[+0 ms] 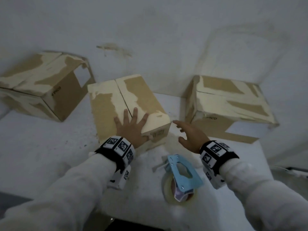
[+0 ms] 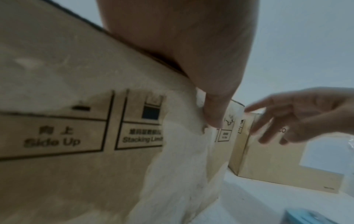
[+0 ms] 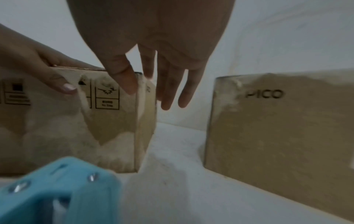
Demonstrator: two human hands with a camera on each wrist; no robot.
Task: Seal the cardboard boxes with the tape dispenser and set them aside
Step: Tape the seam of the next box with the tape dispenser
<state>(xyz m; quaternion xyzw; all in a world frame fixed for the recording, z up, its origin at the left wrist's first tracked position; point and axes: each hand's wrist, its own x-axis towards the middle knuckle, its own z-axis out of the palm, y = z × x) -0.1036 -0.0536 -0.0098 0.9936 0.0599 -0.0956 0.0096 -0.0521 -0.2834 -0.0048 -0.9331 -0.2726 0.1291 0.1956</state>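
A worn cardboard box (image 1: 106, 105) stands in the middle of the white table (image 1: 50, 147), its two top flaps closed along a bare seam. My left hand (image 1: 131, 125) lies flat on its near top, fingers spread, thumb over the front edge (image 2: 212, 115). My right hand (image 1: 188, 134) hovers open just right of the box's near corner, fingers straight (image 3: 168, 84), holding nothing. The blue tape dispenser (image 1: 181, 177) lies on the table below my right wrist, its blue frame (image 3: 57, 189) close to the camera.
A second box (image 1: 43, 90) lies tipped at the far left. A third box (image 1: 230, 105), marked PICO (image 3: 277, 136), stands at the right with a flap hanging open in front. A white wall (image 1: 166, 30) backs the table.
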